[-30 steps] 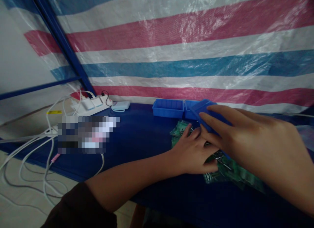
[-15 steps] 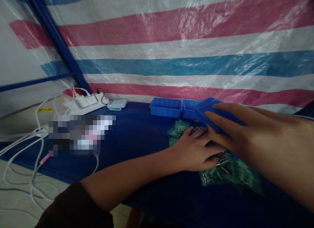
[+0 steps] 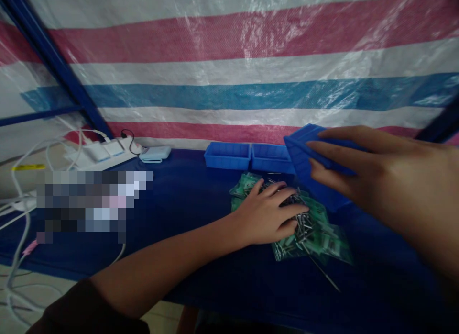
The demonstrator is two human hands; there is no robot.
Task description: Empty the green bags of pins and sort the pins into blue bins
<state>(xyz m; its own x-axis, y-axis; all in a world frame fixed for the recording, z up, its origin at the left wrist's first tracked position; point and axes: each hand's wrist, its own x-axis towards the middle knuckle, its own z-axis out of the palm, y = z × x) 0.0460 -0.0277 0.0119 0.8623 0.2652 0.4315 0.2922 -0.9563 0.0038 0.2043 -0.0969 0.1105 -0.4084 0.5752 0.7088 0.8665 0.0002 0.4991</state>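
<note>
My left hand (image 3: 267,212) lies with fingers spread on a heap of thin metal pieces (image 3: 304,226), which rests on clear bags with green contents (image 3: 317,245). Above and to the right, my right hand (image 3: 353,159) grips a blue bin (image 3: 304,159) by its rim, and the bin is tilted. One long thin metal rod (image 3: 326,274) sticks out from the heap toward the front. What the tilted bin holds, if anything, cannot be seen.
Two blue bins (image 3: 227,156) (image 3: 271,158) stand side by side at the back of the blue table (image 3: 179,190). Left of them are a light blue device (image 3: 155,154), a white power strip (image 3: 103,154) with cables and a pixelated area. A striped sheet (image 3: 233,94) hangs behind.
My right hand has lifted the blue bin up and away from the heap, uncovering more metal pieces. The whole view has shifted, and my left hand remains on the heap.
</note>
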